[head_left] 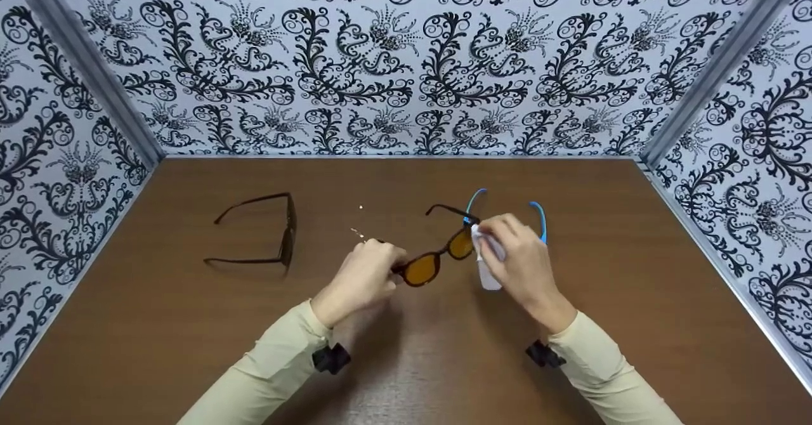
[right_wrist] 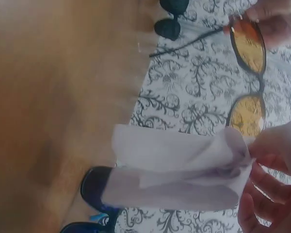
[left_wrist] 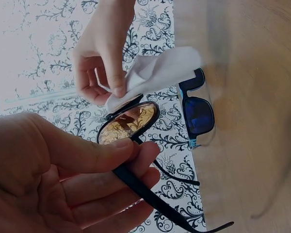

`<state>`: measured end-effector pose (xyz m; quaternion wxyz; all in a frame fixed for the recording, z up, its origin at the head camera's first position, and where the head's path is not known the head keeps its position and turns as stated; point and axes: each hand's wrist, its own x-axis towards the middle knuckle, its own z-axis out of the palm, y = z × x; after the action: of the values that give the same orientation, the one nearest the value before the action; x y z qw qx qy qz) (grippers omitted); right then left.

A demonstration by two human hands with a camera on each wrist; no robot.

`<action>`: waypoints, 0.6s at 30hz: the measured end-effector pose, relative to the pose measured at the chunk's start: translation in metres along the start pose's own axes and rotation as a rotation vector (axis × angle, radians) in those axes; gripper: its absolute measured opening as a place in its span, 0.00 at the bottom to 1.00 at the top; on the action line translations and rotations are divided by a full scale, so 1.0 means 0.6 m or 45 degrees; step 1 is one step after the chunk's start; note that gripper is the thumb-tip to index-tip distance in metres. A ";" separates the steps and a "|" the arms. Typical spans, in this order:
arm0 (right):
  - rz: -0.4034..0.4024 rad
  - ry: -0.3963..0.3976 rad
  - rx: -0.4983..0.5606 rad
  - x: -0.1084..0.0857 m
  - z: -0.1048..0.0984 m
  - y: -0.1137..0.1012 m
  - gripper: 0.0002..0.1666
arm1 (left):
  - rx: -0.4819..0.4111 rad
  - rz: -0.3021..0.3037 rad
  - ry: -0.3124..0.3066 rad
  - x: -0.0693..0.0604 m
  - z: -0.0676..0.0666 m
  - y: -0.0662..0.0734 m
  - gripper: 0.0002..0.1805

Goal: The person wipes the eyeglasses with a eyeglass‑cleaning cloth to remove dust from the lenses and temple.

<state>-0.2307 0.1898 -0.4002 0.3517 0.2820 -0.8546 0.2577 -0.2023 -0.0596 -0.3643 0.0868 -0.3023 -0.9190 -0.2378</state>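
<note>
Dark-framed sunglasses with orange lenses [head_left: 422,269] are held up over the table. My left hand [head_left: 361,276] pinches them between thumb and fingers at one end of the frame, near the hinge, as the left wrist view shows. A thin white cloth [head_left: 488,276] hangs from my right hand [head_left: 523,260], whose thumb and fingers pinch it at the outer edge of the other lens. In the right wrist view the cloth [right_wrist: 174,165] droops in folds and partly covers that lens. Both temples of the orange pair are unfolded.
Behind the cloth lie sunglasses with blue temples [head_left: 543,219], their dark lenses [left_wrist: 200,115] seen from the left wrist. Another dark pair [head_left: 288,228] rests unfolded at the left of the brown table [head_left: 158,336]. Small bright specks [head_left: 358,233] show near my left hand. Patterned walls [head_left: 406,63] enclose the table.
</note>
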 end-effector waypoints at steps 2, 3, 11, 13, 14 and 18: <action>0.019 0.015 0.009 0.001 -0.001 -0.002 0.09 | 0.008 -0.008 -0.023 0.000 0.001 0.003 0.10; 0.015 0.012 0.017 0.001 0.000 -0.004 0.09 | 0.009 -0.013 -0.029 0.000 0.002 0.004 0.11; -0.166 -0.078 0.062 -0.016 0.018 -0.022 0.12 | 0.029 -0.051 -0.017 -0.001 0.005 0.004 0.10; -0.142 -0.058 0.051 -0.020 0.018 -0.018 0.12 | 0.041 -0.048 -0.023 -0.002 0.003 0.004 0.10; -0.119 -0.044 0.045 -0.020 0.016 -0.015 0.12 | 0.046 -0.048 -0.027 -0.003 0.003 0.003 0.10; -0.003 0.019 0.023 -0.015 0.007 -0.006 0.11 | 0.056 -0.026 -0.037 -0.007 0.002 0.003 0.11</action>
<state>-0.2249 0.1873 -0.4085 0.3556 0.2841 -0.8495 0.2669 -0.1979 -0.0600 -0.3658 0.0774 -0.2943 -0.9282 -0.2141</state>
